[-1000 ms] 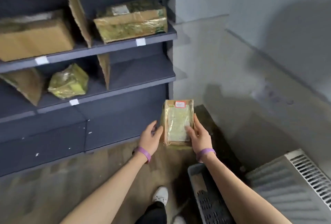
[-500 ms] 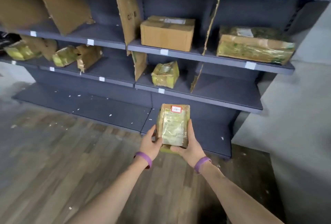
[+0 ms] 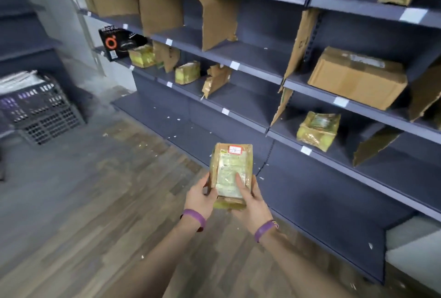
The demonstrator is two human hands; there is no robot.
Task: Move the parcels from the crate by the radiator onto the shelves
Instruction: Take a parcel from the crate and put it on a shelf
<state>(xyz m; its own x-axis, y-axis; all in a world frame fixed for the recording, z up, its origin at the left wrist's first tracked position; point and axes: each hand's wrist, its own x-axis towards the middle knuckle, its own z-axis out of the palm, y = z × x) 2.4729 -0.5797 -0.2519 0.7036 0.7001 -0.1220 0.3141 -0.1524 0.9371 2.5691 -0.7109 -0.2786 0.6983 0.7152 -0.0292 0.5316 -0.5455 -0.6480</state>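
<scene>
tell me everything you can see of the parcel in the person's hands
The flat brown cardboard parcel is oblong, wrapped in yellowish tape, with a pale printed label on its face and a red-bordered white sticker near the far end. It is held face up before the dark grey metal shelves. The left hand grips its left edge; the right hand holds its right side, thumb on the label.
</scene>
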